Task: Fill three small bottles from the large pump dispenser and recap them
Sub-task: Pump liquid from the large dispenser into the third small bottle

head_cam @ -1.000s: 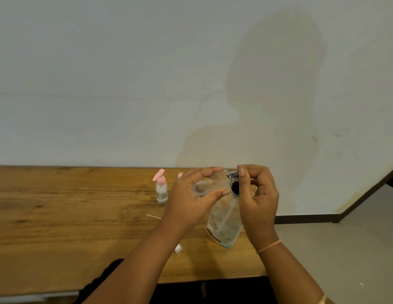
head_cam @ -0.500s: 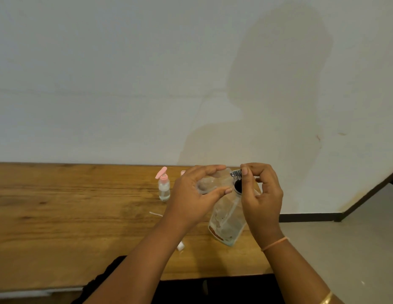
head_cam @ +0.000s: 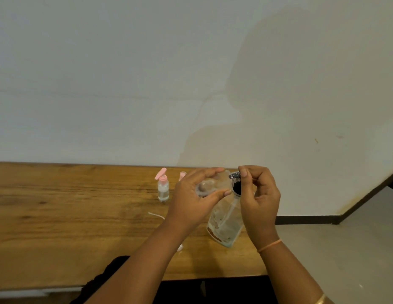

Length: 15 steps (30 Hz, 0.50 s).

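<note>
Left fingers grip small clear bottle, right fingers pinch silver nozzle on large clear dispenser; misaligned mouth risks spill

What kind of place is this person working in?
Probably a plain indoor room, perhaps a home or small workroom: a wooden table against a plain white wall, dark skirting along a pale floor, and a pink-topped small bottle on it.
</note>
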Each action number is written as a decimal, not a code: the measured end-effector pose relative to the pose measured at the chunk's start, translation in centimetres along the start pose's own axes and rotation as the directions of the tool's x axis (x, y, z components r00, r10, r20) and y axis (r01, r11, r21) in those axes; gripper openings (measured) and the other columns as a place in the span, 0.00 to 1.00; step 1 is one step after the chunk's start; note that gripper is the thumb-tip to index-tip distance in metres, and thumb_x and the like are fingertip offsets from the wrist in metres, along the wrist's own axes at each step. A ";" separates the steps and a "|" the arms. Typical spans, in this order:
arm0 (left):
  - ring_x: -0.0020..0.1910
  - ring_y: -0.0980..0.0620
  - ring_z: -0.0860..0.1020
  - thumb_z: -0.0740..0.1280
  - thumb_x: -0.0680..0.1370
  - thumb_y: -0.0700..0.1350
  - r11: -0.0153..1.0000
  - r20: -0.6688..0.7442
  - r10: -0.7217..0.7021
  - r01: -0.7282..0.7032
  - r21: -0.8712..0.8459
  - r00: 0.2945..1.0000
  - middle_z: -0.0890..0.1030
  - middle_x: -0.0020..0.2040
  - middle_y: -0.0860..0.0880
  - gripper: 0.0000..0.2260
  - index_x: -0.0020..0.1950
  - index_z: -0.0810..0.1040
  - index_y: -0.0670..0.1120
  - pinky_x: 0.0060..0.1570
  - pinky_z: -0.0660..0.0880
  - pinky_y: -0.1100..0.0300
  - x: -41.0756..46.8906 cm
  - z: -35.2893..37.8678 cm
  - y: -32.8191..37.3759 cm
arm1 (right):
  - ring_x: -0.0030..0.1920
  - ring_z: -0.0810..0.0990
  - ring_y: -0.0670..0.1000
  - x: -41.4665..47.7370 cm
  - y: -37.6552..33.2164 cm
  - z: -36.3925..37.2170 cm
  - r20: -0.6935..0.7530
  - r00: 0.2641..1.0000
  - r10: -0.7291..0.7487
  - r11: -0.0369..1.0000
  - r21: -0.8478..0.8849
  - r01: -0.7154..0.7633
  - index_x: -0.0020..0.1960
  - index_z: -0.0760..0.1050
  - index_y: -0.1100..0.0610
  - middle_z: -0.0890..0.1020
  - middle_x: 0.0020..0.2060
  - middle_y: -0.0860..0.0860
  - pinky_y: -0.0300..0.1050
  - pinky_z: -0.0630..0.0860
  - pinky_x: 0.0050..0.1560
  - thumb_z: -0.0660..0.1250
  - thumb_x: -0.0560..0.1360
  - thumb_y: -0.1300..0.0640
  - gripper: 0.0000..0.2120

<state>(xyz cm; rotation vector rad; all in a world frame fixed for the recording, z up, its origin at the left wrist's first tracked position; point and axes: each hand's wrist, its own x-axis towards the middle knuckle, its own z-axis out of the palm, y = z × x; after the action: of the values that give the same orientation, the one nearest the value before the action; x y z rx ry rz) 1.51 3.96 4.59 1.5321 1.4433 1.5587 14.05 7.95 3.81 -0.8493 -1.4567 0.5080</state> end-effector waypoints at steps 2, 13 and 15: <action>0.53 0.70 0.74 0.77 0.67 0.46 1.000 -0.014 0.009 -0.009 0.000 1.000 0.78 0.50 0.62 0.20 0.51 0.75 0.64 0.46 0.69 0.79 -0.1 0.0 0.1 | 0.42 0.78 0.48 -0.1 -0.2 0.1 -0.004 1.000 0.009 1.000 0.011 -0.009 0.44 0.74 0.46 0.79 0.40 0.51 0.45 0.78 0.42 0.61 0.76 0.51 0.04; 0.54 0.66 0.75 0.76 0.66 0.46 0.997 -0.034 0.055 -0.057 -0.052 0.998 0.79 0.51 0.60 0.19 0.53 0.76 0.62 0.48 0.71 0.76 0.4 0.3 0.0 | 0.43 0.79 0.49 0.5 -0.5 0.3 -0.030 1.000 0.001 1.000 0.001 -0.001 0.45 0.74 0.45 0.79 0.40 0.48 0.46 0.78 0.43 0.61 0.76 0.50 0.04; 0.54 0.65 0.76 0.77 0.66 0.44 0.998 -0.036 0.040 -0.042 -0.055 0.999 0.79 0.51 0.58 0.20 0.52 0.77 0.62 0.49 0.72 0.75 0.3 0.4 -0.5 | 0.43 0.78 0.48 0.3 0.1 0.2 -0.014 0.999 -0.041 0.998 -0.050 0.040 0.45 0.73 0.44 0.78 0.41 0.48 0.48 0.78 0.42 0.60 0.77 0.51 0.04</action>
<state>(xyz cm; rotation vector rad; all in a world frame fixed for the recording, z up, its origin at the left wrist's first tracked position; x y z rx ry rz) 1.66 4.46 4.15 1.5182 1.3828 1.6434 13.91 8.25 3.88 -0.8593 -1.4750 0.4354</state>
